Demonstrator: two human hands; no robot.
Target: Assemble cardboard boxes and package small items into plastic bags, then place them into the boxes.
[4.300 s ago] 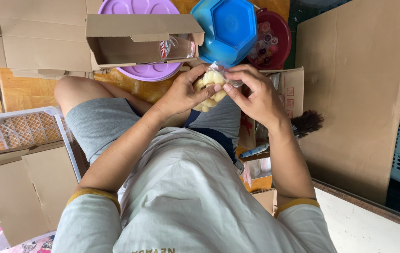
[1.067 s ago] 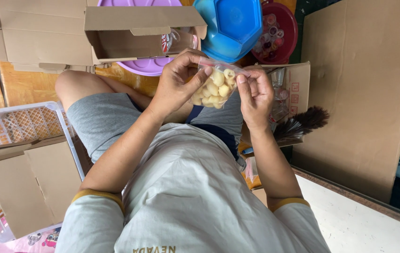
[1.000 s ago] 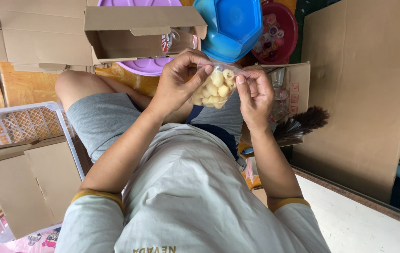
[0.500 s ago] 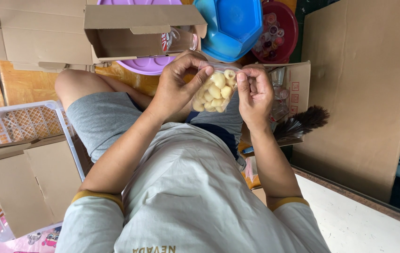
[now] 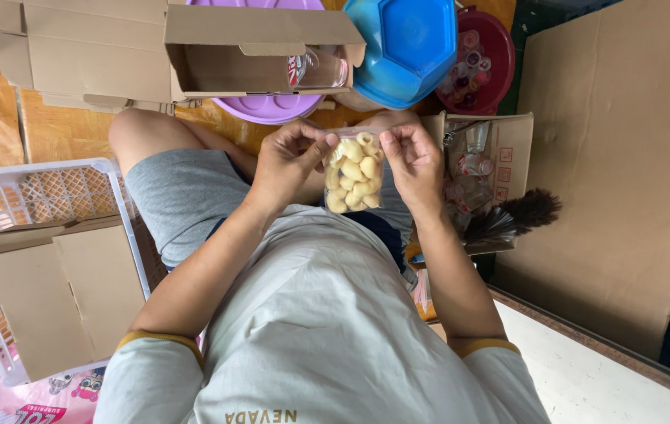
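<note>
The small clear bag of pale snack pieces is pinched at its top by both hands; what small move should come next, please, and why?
Probably press the top edge shut along its length: the left hand and right hand pinch the filled bag at its upper corners.

A small clear plastic bag (image 5: 353, 173) of pale yellow shell-shaped pieces sits at frame centre, pinched at its top edge between my left hand (image 5: 292, 165) and right hand (image 5: 413, 161). An open brown cardboard box (image 5: 260, 47) lies at upper centre, flap raised. A second open carton (image 5: 484, 157) stands right of centre, holding clear wrapped items. A flattened carton (image 5: 60, 290) rests in the white basket (image 5: 5, 180) at left. A pink printed packet (image 5: 36, 399) occupies the lower left corner.
</note>
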